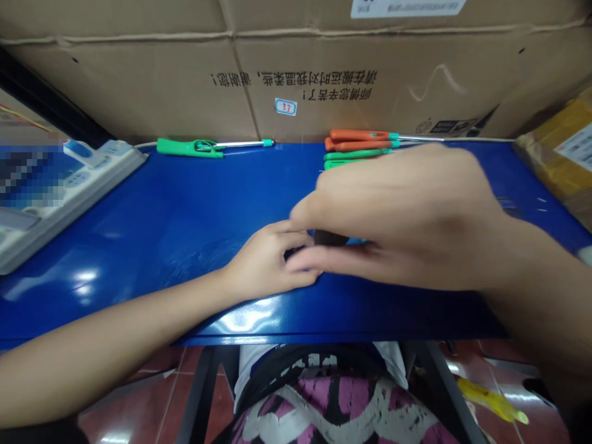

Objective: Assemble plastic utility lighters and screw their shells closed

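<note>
My left hand (272, 259) rests low over the blue tabletop, its fingers curled and their tips partly covered by my other hand. My right hand (407, 216) is closed, slightly blurred, and reaches over the left fingertips. A small dark piece (330, 237) shows in the gap between the right thumb and fingers, with a bit of light blue beside it; its kind is hidden. Behind the hands lie orange long-neck lighters (361, 135) and green long-neck lighters (358, 154), partly covered by my right hand. Another green long-neck lighter (185, 147) lies at the back left.
A large cardboard box (161, 80) stands along the back of the blue table (152, 203). On the left sits a white power strip (92, 185). A taped carton (559, 154) stands at the right edge. My lap is below the table's front edge.
</note>
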{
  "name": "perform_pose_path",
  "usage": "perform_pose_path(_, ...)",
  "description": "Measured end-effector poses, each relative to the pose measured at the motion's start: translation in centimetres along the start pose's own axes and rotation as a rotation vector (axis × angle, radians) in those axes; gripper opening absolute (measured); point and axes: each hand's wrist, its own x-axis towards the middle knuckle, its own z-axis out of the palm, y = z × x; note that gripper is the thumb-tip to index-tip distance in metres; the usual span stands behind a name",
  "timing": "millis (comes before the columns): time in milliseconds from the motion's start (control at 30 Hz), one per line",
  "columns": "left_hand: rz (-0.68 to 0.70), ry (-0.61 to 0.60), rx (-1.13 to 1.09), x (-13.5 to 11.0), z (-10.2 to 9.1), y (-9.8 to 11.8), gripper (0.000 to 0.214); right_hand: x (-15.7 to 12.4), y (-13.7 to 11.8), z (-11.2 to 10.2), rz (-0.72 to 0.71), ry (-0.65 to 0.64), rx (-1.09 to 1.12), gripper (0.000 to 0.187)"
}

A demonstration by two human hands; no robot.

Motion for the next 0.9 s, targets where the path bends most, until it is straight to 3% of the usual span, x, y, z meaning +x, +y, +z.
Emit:
perform_pose_path(67,-0.005,0.025,0.029,-0.1,0.0,0.3,0.017,0.2,0.1,0.5,0.071,0.043,-0.142,0.044)
perform_pose_path(133,-0.001,0.07,0.038,-0.1,0.0,0.4,0.024,0.2,0.3,0.5,0.127,0.046,-0.133,0.049)
perform_pose_path(300,0.057,0.061,0.012,-0.1,0.1,0.3,0.023,-0.1,0.9,-0.8,0.045,-0.126,0.133,0.027)
perform_pose_path(400,0.02,0.067,0.026,-0.1,0.1,0.3,0.022,-0.1,0.8,-0.8,0.03,-0.122,0.119,0.018)
perform_pose_path(600,0.01,0.061,0.046,-0.2,0.1,0.5,0.024,0.1,0.8,0.0,0.105,-0.028,-0.077,0.036)
perform_pose_path(767,0.06,0.073,0.035,-0.1,0.1,0.3,0.021,-0.3,1.2,-0.8,0.043,-0.14,0.17,0.028)
perform_pose_path(900,0.045,0.077,0.036,-0.2,0.1,0.3,0.017,-0.2,1.4,-0.7,0.003,-0.111,0.219,0.021)
